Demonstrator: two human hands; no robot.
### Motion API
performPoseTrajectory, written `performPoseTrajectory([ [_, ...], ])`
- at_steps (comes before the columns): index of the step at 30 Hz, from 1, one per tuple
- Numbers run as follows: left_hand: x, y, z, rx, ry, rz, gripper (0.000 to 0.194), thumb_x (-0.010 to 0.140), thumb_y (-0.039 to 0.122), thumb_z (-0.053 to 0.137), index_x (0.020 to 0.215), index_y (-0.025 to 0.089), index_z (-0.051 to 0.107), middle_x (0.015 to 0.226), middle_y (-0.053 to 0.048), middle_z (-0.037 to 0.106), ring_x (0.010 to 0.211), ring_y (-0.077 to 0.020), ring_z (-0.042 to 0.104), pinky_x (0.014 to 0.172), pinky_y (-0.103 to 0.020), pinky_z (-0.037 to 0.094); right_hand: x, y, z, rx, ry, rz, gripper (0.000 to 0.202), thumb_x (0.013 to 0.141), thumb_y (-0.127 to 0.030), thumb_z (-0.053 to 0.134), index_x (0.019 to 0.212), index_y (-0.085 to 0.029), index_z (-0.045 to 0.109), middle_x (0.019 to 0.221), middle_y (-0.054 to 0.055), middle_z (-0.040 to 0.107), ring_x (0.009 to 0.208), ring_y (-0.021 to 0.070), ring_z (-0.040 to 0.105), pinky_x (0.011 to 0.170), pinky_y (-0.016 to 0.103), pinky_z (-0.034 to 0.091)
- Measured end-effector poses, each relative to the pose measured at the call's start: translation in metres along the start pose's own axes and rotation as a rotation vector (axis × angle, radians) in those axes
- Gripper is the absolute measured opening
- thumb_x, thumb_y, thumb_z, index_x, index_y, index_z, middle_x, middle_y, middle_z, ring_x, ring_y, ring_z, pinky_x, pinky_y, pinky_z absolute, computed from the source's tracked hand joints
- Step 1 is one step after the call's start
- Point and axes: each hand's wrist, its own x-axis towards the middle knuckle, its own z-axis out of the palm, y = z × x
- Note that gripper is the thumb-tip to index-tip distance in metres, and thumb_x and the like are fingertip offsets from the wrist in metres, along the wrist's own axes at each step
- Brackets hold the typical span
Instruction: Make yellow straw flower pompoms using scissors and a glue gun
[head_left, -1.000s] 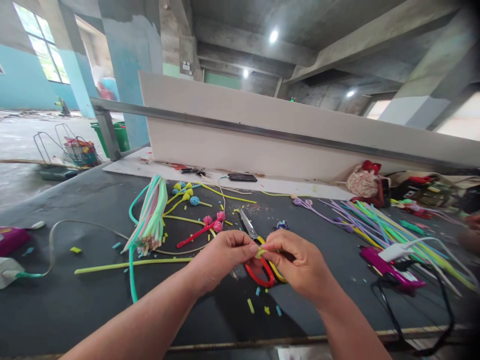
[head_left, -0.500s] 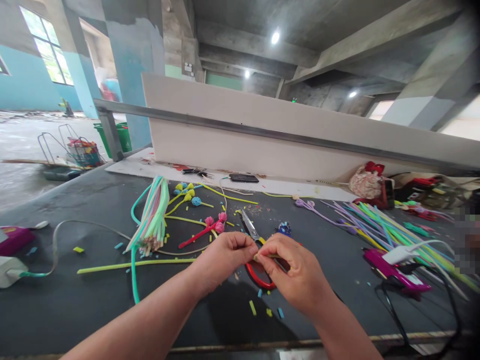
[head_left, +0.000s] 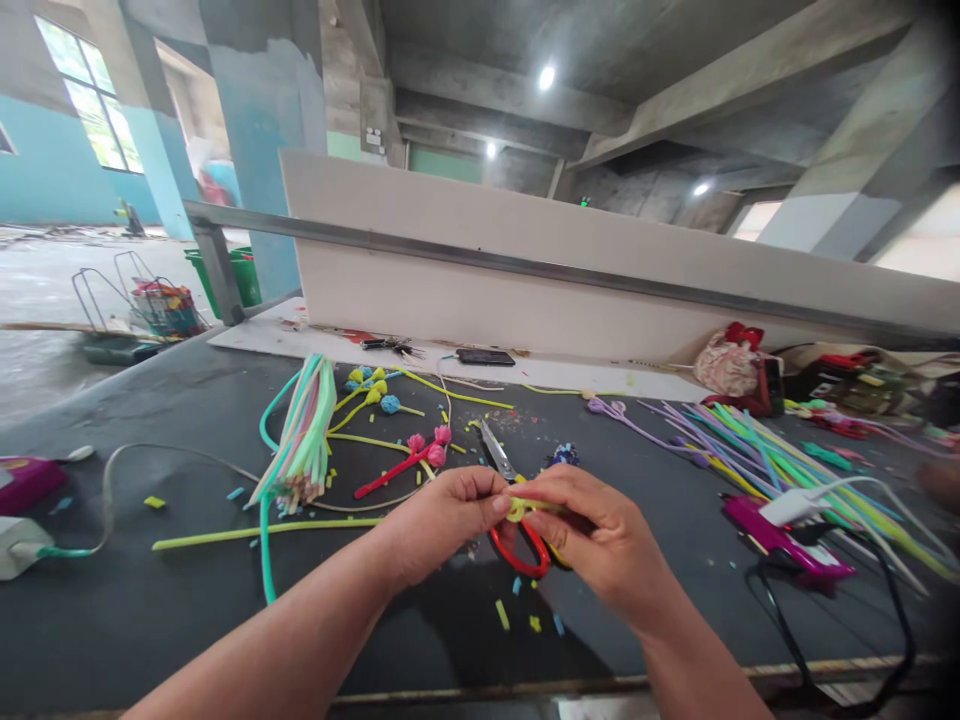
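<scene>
My left hand (head_left: pixel 461 515) and my right hand (head_left: pixel 589 525) meet above the dark table, both with fingers pinched. Between the fingertips is a small curled piece of yellow pipe cleaner (head_left: pixel 518 508), partly hidden by the fingers. Under the hands lie scissors (head_left: pixel 531 560) with red and yellow handles, blades pointing away. A long yellow pipe cleaner (head_left: pixel 225 536) stretches left of my left wrist. Beyond the hands are pink pipe-cleaner buds (head_left: pixel 439 440) on a red stem, and yellow and blue buds (head_left: pixel 373 388).
A tied bundle of pastel pipe cleaners (head_left: pixel 304 430) lies at left, loose ones (head_left: pixel 772 450) at right. A purple device (head_left: pixel 787 540) with a white plug and cables sits right. Small cut scraps (head_left: pixel 502 614) dot the table. A phone (head_left: pixel 485 357) lies near the white partition (head_left: pixel 480 290).
The fingertips have parted slightly, and the curled yellow piece between them now shows more. My right hand has turned a little; the view has shifted slightly.
</scene>
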Motion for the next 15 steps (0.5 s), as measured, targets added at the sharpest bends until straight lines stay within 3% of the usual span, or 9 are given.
performPoseTrajectory([
  [7,-0.001,0.001,-0.002,0.023,0.047,-0.048,0.03,0.076,0.043,0.06,0.074,0.013,0.062,0.065,-0.002,0.058,0.062,-0.0118,0.05,0.066,-0.025,0.038,0.0,0.004,0.004,-0.114,0.027,-0.149,0.019,0.079,-0.012,0.059,0.092,-0.022,0.069,0.076,0.003,0.067,0.069,0.0136,0.064,0.062,0.024,0.053],
  [11,0.0,0.002,0.001,-0.173,0.096,-0.01,0.02,0.074,0.032,0.064,0.07,0.013,0.062,0.066,-0.003,0.06,0.066,-0.0125,0.054,0.073,-0.026,0.039,0.0,0.002,0.005,-0.212,0.064,-0.193,0.017,0.081,-0.012,0.057,0.089,-0.022,0.069,0.073,0.003,0.066,0.066,0.0131,0.063,0.059,0.023,0.052],
  [15,0.005,0.002,0.001,-0.33,0.243,-0.011,0.014,0.07,0.024,0.069,0.067,0.012,0.063,0.067,-0.001,0.059,0.064,-0.0099,0.052,0.068,-0.022,0.038,-0.003,0.004,0.014,-0.406,0.155,-0.264,0.017,0.079,-0.007,0.057,0.087,-0.018,0.067,0.076,0.006,0.067,0.068,0.0148,0.062,0.064,0.026,0.051],
])
